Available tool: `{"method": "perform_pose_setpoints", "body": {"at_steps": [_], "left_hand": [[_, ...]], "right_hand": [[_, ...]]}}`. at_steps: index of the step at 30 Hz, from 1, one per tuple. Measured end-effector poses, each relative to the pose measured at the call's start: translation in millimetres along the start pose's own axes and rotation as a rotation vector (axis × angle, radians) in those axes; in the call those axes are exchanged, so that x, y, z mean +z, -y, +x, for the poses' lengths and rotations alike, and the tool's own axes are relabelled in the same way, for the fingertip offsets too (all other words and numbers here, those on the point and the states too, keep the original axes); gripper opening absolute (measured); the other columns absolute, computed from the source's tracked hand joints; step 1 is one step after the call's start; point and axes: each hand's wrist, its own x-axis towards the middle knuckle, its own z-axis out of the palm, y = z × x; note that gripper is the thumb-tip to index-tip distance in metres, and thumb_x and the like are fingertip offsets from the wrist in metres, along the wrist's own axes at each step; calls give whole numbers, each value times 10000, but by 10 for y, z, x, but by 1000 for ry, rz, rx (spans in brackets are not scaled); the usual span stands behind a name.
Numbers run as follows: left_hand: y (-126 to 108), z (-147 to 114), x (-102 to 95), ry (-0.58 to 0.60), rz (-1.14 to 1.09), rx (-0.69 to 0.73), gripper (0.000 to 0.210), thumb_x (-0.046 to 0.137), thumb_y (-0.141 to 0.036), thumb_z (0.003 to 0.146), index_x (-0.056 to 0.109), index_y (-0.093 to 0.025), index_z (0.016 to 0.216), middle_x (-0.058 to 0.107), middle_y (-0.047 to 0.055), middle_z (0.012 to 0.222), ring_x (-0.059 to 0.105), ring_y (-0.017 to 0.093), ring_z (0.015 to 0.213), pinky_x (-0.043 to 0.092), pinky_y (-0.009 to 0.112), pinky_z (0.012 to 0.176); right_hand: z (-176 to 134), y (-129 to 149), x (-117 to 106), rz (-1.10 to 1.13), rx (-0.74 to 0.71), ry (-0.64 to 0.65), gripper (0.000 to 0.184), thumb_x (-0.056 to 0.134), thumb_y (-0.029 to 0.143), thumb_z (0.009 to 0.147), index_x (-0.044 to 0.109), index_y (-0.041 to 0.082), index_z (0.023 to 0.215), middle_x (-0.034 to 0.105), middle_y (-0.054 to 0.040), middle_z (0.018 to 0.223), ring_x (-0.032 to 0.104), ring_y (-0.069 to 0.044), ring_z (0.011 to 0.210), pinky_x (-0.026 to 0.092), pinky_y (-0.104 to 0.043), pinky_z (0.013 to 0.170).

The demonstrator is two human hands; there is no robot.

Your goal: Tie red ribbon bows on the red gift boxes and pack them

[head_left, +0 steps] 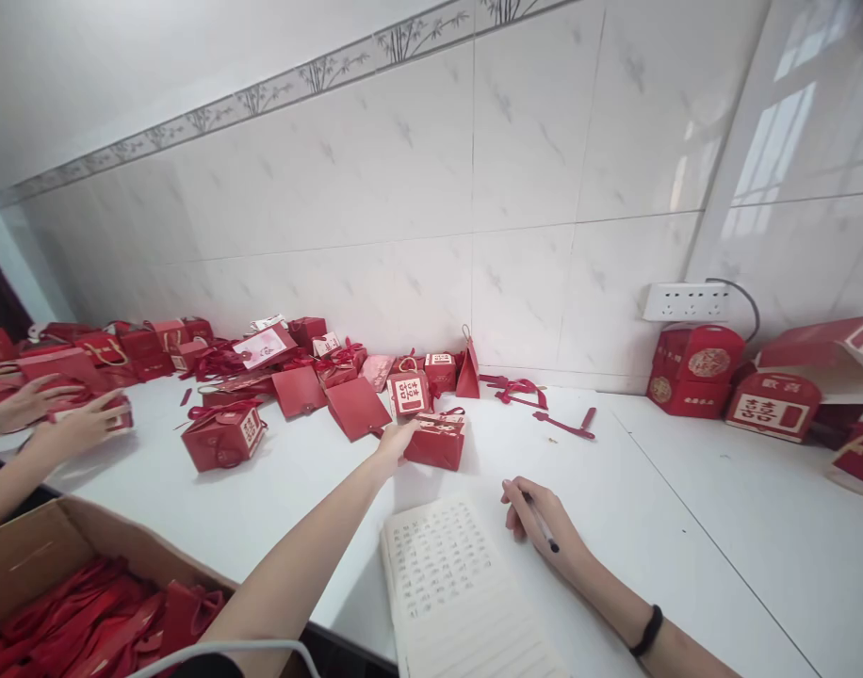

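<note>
My left hand reaches forward and grips the left side of a small red gift box with a ribbon on top. In my right hand a pen lies between curled fingers, which rest on the white table. An open notebook with handwritten rows of characters lies between my forearms, its lower lines bare of writing. Directly behind the held box stands another red box with a white character panel. To the left sits a ribboned red box.
A co-worker's hands handle red boxes at the far left. A cardboard carton of red ribbons stands at lower left. More red boxes sit at right below a power strip. Loose ribbons lie near the tiled wall.
</note>
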Motion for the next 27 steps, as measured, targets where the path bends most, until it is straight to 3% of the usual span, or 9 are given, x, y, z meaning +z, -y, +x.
{"method": "perform_pose_setpoints", "body": {"at_steps": [5,8,11,15,19,23,27], "left_hand": [[8,-184,81,180,18,21,159,670,-233,579,581,-146,677,694,89,819,640,210,808,479,266,643],[64,-286,222,248,62,83,185,659,-210,573,481,-163,590,655,54,678,626,196,709,464,281,620],[98,-434,381,270,121,210,213,609,-169,596,400,-181,557,565,-2,599,594,171,673,454,287,642],[52,-720,466,261,163,465,162,556,-105,613,429,-187,673,540,-9,784,570,149,821,447,281,773],[36,-957,360,331,81,675,326,573,-195,699,362,-230,945,540,32,1020,563,162,975,471,299,813],[151,-998,186,245,7,694,535,617,-269,719,252,-260,1111,466,83,1204,557,169,1006,476,332,849],[245,-930,59,100,19,700,637,626,-302,731,217,-252,1216,491,84,1167,533,185,1052,446,340,898]], "right_hand": [[22,34,-8,88,69,-58,435,401,589,784,520,174,837,634,-45,709,489,-118,397,380,-250,402],[21,77,-35,190,9,-130,489,485,588,747,514,172,1003,649,-72,881,593,-165,569,481,-309,597],[2,134,-71,240,-120,-201,470,511,594,750,542,176,965,639,-86,950,596,-232,857,465,-341,772],[8,165,-125,265,-214,-294,390,490,578,797,522,191,833,627,-53,819,581,-213,771,467,-303,671],[21,160,-173,187,-284,-458,336,554,529,780,444,211,772,612,-31,755,547,-178,648,447,-276,578],[-38,155,-113,190,-312,-305,299,537,497,798,446,215,767,615,-96,1082,586,-207,774,471,-297,628],[-111,151,28,236,-258,-109,276,543,474,802,493,206,754,495,-99,1287,600,-248,925,490,-325,708]]}}
